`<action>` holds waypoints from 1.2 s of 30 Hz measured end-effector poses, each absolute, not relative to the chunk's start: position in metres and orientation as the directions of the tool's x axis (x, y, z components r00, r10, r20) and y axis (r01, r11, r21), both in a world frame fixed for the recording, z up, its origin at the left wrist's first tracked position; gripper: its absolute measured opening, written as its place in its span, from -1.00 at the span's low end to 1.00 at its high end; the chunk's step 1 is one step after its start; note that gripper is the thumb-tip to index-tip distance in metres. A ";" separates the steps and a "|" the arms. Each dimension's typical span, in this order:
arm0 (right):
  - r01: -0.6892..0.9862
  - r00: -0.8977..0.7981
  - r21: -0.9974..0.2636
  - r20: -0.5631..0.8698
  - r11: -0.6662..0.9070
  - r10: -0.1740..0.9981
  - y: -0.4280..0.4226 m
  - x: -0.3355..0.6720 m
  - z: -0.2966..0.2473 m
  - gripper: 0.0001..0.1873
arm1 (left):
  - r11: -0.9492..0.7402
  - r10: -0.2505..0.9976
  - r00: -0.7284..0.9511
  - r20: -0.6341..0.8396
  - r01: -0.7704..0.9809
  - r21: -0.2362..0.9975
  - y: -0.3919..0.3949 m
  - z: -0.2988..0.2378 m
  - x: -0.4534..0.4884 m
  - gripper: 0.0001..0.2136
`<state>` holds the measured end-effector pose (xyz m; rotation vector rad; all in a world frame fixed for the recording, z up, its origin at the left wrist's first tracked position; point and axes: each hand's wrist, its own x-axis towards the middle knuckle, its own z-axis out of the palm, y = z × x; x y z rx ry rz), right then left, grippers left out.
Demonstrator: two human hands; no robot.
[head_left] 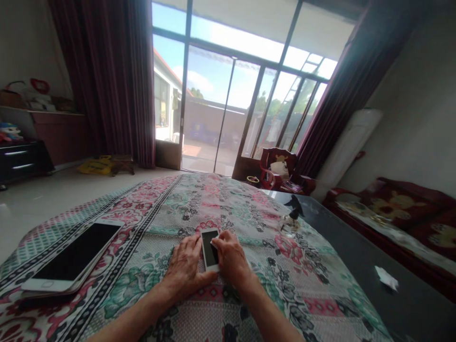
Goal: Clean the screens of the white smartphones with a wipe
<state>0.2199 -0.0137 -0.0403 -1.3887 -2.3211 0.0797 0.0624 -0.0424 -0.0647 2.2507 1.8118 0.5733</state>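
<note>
From the head view, a flowery cloth (292, 280) is lying under the small phone (208, 251). Big windows (221, 118) are letting in light far past the phone, with dark curtains (107, 85) hanging at both sides. A red chair (280, 166) is standing beyond it to the right. A clear bottle (290, 225) with a black top is sitting to its right; the glare is maybe hiding what is inside. A bigger phone (78, 254) is resting to its left. The left hand (187, 266) is spreading loosely around the small phone's left and bottom edges. The right hand (231, 254) is pinching a white bit (213, 243) over its screen.
</note>
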 end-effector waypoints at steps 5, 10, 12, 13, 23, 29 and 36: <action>0.807 -0.431 -0.292 0.304 0.514 0.850 -0.048 0.231 -0.040 -0.74 | -0.243 0.965 0.185 0.185 0.893 0.377 -0.044 -0.062 0.062 -0.17; 0.779 -0.454 -0.321 0.302 0.538 0.838 -0.054 0.241 -0.041 -0.74 | -0.253 0.965 0.202 0.169 0.885 0.391 -0.044 -0.059 0.059 -0.16; 0.779 -0.460 -0.312 0.305 0.543 0.834 -0.046 0.239 -0.041 -0.74 | -0.245 0.968 0.198 0.155 0.884 0.398 -0.044 -0.059 0.059 -0.15; 0.780 -0.461 -0.306 0.308 0.545 0.832 -0.040 0.237 -0.041 -0.74 | -0.241 0.969 0.196 0.151 0.884 0.401 -0.044 -0.058 0.059 -0.15; 0.815 -0.449 -0.267 0.273 0.515 0.851 0.022 0.220 -0.027 -0.72 | -0.233 0.972 0.195 0.133 0.886 0.402 -0.044 -0.055 0.058 -0.14; 0.770 -0.510 -0.259 0.298 0.583 0.807 0.014 0.233 -0.031 -0.70 | -0.244 0.969 0.204 0.141 0.887 0.392 -0.043 -0.057 0.058 -0.12; 0.738 -0.598 -0.205 0.240 0.642 0.764 -0.035 0.256 -0.030 -0.71 | -0.252 0.967 0.210 0.147 0.884 0.394 -0.044 -0.056 0.058 -0.13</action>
